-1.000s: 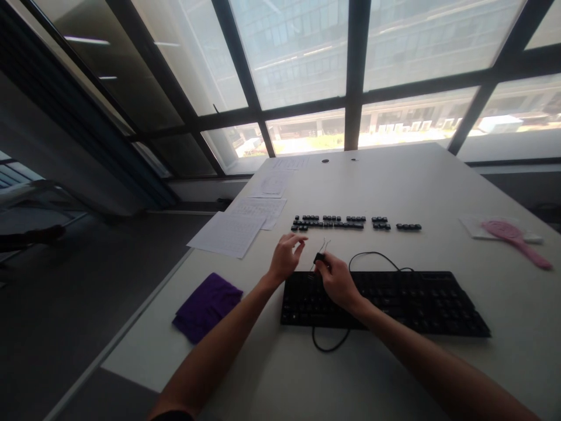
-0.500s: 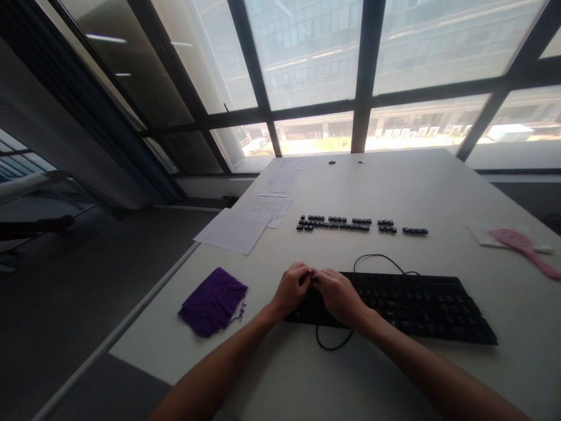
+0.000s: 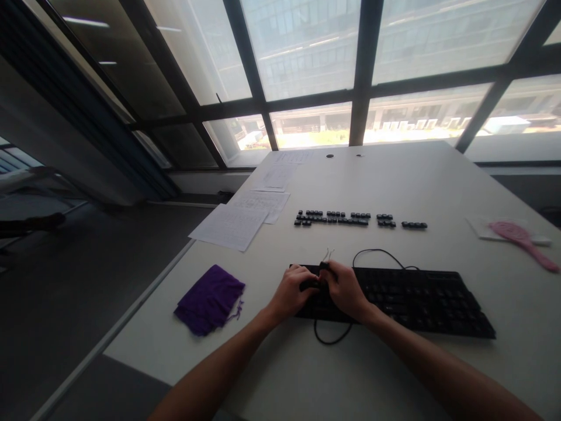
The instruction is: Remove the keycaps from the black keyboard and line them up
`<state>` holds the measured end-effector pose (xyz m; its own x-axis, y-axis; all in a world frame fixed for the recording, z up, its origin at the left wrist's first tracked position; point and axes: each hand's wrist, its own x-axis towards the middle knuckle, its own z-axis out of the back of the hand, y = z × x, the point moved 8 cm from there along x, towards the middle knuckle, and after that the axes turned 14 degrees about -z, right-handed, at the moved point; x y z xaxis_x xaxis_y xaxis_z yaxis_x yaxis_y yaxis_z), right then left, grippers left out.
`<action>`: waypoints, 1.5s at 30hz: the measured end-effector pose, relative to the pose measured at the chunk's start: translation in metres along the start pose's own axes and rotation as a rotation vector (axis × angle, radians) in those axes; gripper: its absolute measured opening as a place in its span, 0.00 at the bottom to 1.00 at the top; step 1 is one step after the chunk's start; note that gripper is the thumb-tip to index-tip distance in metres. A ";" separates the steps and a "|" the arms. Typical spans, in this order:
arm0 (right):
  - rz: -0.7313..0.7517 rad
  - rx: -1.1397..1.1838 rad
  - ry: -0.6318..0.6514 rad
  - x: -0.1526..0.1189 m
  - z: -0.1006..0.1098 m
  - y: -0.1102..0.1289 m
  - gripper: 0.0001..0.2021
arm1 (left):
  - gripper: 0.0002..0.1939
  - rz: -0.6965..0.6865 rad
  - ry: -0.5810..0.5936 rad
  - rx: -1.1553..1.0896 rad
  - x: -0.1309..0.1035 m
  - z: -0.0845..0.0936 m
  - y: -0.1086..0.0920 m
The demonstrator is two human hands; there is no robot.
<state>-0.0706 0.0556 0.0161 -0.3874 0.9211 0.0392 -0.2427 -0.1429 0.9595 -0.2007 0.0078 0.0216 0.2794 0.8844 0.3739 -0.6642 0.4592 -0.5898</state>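
A black keyboard (image 3: 412,301) lies on the white table, its left part under both hands. My right hand (image 3: 348,289) is closed on a small keycap puller (image 3: 324,266) with a dark handle, its two thin wire prongs pointing up and away from me. Beside it, my left hand (image 3: 291,292) is curled over the keyboard's left end, thumb and fingertips drawn together close to the right fingers. Whatever sits between the left fingertips is too small to make out. Beyond the keyboard, loose black keycaps (image 3: 353,221) stand in rows.
To the left lies a purple drawstring pouch (image 3: 210,299), with written paper sheets (image 3: 230,227) farther back. A pink hairbrush (image 3: 519,237) rests partly on a flat white packet at the right. The keyboard cable (image 3: 379,251) loops behind it. Windows (image 3: 307,52) rise beyond the table.
The wire prongs of the keycap puller now show, pointing upward above my right hand. My right hand has shifted slightly right, and the left fingers have moved slightly lower over the keyboard.
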 end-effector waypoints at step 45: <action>-0.102 0.148 -0.098 0.008 0.010 -0.007 0.12 | 0.01 -0.207 -0.107 0.407 0.132 0.011 0.102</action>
<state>-0.0632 0.0677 0.0123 -0.2772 0.9599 -0.0408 -0.1403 0.0015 0.9901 -0.2391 0.1709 0.0183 0.3763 0.7540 0.5383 -0.8258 0.5364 -0.1741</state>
